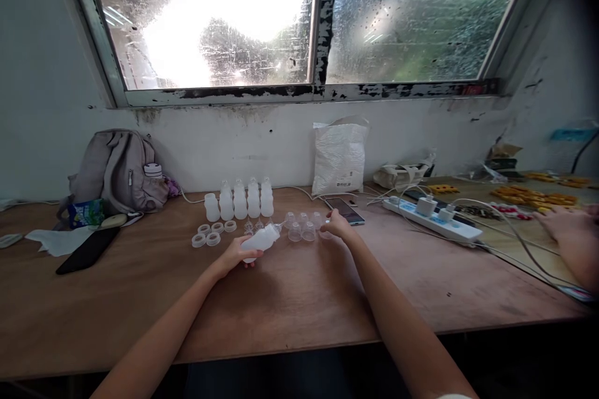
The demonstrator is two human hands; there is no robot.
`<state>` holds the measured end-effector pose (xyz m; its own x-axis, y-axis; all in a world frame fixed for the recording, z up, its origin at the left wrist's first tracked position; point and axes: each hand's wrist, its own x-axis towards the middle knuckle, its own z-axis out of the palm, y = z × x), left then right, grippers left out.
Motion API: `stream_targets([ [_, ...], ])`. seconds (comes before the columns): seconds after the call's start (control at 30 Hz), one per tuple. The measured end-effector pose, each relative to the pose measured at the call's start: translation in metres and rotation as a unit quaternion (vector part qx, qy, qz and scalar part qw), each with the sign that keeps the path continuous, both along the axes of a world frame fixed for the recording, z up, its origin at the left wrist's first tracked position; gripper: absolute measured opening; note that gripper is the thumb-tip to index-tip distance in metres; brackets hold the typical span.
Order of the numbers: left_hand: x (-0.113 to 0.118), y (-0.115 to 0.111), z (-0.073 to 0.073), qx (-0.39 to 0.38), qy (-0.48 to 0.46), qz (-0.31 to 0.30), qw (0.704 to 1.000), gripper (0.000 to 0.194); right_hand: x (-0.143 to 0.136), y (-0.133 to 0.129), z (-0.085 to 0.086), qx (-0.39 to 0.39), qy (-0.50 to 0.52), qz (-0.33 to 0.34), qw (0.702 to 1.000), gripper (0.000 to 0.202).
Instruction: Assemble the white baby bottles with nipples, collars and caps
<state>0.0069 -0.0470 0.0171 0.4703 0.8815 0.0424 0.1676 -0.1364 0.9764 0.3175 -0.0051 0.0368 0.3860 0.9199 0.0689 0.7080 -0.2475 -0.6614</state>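
My left hand point(241, 252) is wrapped round a frosted white baby bottle point(260, 240), tilted with its nipple end up to the right. My right hand point(337, 226) is closed at the right end of a group of clear bottle caps point(302, 227), its fingers on a clear cap point(326, 235) that they partly hide. Behind my left hand stand several frosted bottles point(240, 202) in a row; most have nipples on top, while the leftmost bottle point(212, 207) has an open top. White collar rings point(206, 235) lie left of the held bottle, and clear nipples point(255, 225) lie just behind it.
A phone point(346, 211) lies behind my right hand, before a white plastic bag point(340, 156). A power strip point(433, 219) with cables stretches along the right. At left are a backpack point(119, 168) and a black phone point(88, 250). Another person's hand point(568, 234) is beside yellow parts point(533, 195).
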Motion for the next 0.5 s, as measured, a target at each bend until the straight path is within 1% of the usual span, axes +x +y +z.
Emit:
stream_targets([
  [0.13,0.000,0.001,-0.001,0.005,0.006,-0.004,1.000,0.040,0.000,0.001,-0.002,-0.001,0.029,0.010,1.000,0.048],
  [0.2,0.000,0.000,-0.001,0.005,0.004,-0.005,1.000,0.042,0.001,0.001,0.001,0.016,0.043,0.009,0.999,0.048],
  [0.3,0.002,-0.001,-0.002,0.012,-0.004,0.010,1.000,0.044,-0.003,-0.001,0.007,0.096,0.047,-0.012,0.994,0.038],
  [0.37,0.003,-0.001,-0.002,0.021,-0.013,0.029,0.999,0.045,-0.013,-0.004,0.011,0.166,0.041,-0.029,0.985,0.028],
  [0.4,0.004,-0.001,-0.003,0.025,-0.017,0.037,0.999,0.045,-0.021,-0.007,0.012,0.203,0.042,-0.024,0.978,0.025],
  [0.43,0.005,-0.001,-0.003,0.028,-0.019,0.043,0.999,0.044,-0.031,-0.011,0.012,0.234,0.048,-0.008,0.971,0.023],
  [0.47,0.005,-0.001,-0.003,0.030,-0.021,0.046,0.998,0.044,-0.043,-0.015,0.011,0.273,0.067,0.033,0.959,0.023],
  [0.5,0.005,-0.001,-0.003,0.031,-0.019,0.046,0.998,0.044,-0.055,-0.020,0.010,0.290,0.093,0.087,0.949,0.026],
])
